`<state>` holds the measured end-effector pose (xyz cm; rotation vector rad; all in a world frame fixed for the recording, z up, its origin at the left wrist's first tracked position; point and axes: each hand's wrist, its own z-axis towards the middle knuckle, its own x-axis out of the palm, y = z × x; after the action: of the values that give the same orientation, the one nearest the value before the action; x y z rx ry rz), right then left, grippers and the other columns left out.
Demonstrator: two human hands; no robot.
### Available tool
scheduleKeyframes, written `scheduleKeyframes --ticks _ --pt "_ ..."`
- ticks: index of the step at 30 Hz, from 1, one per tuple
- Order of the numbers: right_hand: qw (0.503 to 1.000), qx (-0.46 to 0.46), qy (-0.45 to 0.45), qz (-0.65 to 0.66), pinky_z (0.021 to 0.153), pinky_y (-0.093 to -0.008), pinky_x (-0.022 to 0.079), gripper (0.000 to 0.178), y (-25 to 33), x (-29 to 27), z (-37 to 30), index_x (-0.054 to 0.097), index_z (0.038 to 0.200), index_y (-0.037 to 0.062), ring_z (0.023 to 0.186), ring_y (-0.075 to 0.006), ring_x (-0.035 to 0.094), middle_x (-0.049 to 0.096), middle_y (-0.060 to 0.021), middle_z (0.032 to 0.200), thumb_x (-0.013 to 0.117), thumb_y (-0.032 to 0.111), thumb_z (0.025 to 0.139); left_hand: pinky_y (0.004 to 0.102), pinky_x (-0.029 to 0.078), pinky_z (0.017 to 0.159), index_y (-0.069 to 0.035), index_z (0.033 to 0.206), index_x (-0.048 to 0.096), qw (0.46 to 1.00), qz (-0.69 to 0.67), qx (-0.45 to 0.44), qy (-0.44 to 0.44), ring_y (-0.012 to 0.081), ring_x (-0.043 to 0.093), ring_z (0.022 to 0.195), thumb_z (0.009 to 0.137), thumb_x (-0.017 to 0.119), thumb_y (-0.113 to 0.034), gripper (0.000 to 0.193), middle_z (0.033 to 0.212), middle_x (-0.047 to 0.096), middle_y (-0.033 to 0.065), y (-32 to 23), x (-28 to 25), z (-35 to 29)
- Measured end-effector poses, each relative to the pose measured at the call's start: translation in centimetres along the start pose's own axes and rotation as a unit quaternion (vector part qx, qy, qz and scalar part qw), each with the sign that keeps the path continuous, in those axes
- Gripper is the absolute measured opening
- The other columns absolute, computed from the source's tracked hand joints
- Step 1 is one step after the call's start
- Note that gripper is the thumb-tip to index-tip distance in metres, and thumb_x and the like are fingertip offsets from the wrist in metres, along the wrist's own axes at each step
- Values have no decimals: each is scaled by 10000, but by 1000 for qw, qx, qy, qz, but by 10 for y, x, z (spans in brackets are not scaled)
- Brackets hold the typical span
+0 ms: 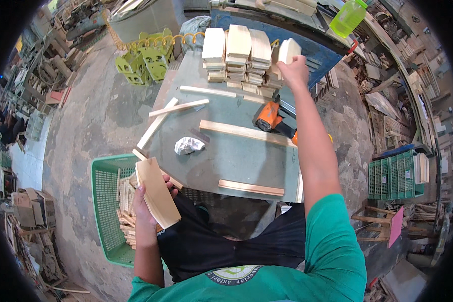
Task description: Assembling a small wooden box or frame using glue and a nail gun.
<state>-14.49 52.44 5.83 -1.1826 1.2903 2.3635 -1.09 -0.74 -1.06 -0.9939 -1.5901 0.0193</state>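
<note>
My left hand (144, 210) is closed around a flat wooden board (159, 194), holding it tilted above my lap beside the basket. With my arm stretched to the far right of the table, my right hand (295, 73) grips the near end of a pale wooden block (289, 49). That block is at the right end of several stacks of similar wooden pieces (238, 43). An orange nail gun (269, 117) lies on the grey table (226, 160), partly hidden by my right forearm.
Wooden strips (244, 132) lie about the tabletop, near a crumpled white wad (189, 145). A green basket (99, 201) of wood pieces stands at my left. Beyond the table are a yellow coiled hose (186, 38), olive-green plastic stools (153, 59) and a lime-green bottle (348, 19).
</note>
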Motion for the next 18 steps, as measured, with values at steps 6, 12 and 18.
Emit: scheduleKeyframes --ticks 6,12,18 --pt "990 -39 55 123 980 -409 481 615 -39 -6 21 619 1215 13 1146 -337 625 660 -214 1206 719 453 798 527 532 951 -5 1408 420 999 16 -34 -13 321 646 1065 955 531 -510 688 1271 587 222 5 3 11" --pt "934 -48 173 308 630 -276 524 101 -119 -162 -91 602 1017 1 695 -114 614 666 -57 842 554 61 952 544 478 979 8 1468 345 996 -10 -31 84 358 570 1155 967 494 -536 754 1351 526 259 -11 -7 10" --pt "962 228 -12 149 455 -242 420 245 -342 -293 -279 668 1109 46 506 -66 539 669 -11 744 567 237 993 507 452 1042 5 1474 335 983 83 -94 135 361 558 1191 980 531 -450 700 1363 524 252 -7 14 22"
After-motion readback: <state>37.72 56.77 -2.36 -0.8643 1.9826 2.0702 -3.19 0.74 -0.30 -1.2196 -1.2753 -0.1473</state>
